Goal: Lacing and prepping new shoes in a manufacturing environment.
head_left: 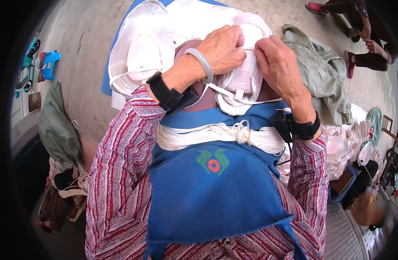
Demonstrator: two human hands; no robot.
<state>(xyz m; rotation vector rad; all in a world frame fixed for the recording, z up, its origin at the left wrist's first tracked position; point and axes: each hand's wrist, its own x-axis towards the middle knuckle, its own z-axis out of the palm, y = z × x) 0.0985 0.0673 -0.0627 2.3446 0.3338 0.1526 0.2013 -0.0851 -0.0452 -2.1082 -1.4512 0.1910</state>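
Evidently, this is lacing work. At the left, a white shoe piece with a rounded insert [145, 54] lies on the covered work surface. Next, the left hand [223, 50] curls over the pale pink-and-white mesh shoe [242, 80], thumb drawn against the fingers; I cannot tell what they pinch. The shoe rests between both hands above the lap, a flat white lace [223, 90] trailing loosely across its near end. Below hangs a knotted bundle of white laces [220, 136] at the waist. The right hand [277, 63] bends its fingertips to the shoe's other edge, its pinch likewise hidden. The step seems to be working lace through the eyelets; the next move probably calls for an even pull.
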